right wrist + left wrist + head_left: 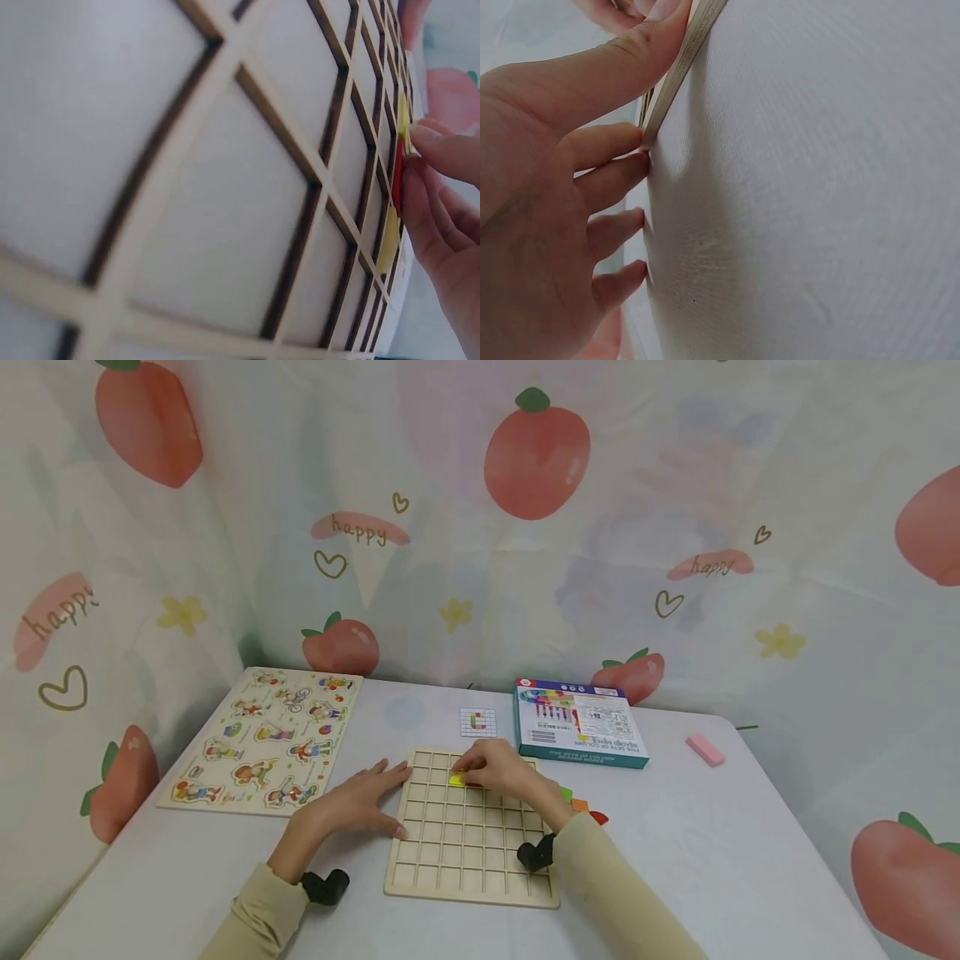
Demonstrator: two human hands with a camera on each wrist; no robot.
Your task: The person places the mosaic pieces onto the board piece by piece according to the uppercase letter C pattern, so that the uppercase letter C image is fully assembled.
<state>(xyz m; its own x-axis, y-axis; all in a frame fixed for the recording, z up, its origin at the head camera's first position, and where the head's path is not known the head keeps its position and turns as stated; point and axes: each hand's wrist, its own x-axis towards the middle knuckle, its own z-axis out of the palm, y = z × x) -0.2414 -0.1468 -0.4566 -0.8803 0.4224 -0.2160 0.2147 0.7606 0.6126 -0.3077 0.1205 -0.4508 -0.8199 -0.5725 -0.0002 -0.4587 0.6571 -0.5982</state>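
A wooden grid board (472,881) lies on the white table, divided into small square cells. My left hand (352,802) rests along its left edge, fingers spread and thumb touching the rim. Over the upper middle cells, my right hand (497,768) pinches a small tile (410,145) between thumb and fingertip; its face colour is hidden. Right by those fingertips, a yellow tile (456,779) sits in the grid. The right wrist view shows a red tile (397,180) and another yellow tile (388,240) below it.
Behind the board lies a pattern card (477,722). A picture puzzle board (262,743) is at left, a boxed set (581,722) at back right, a pink block (705,749) farther right. Loose green, orange and red pieces (580,806) lie beside my right forearm.
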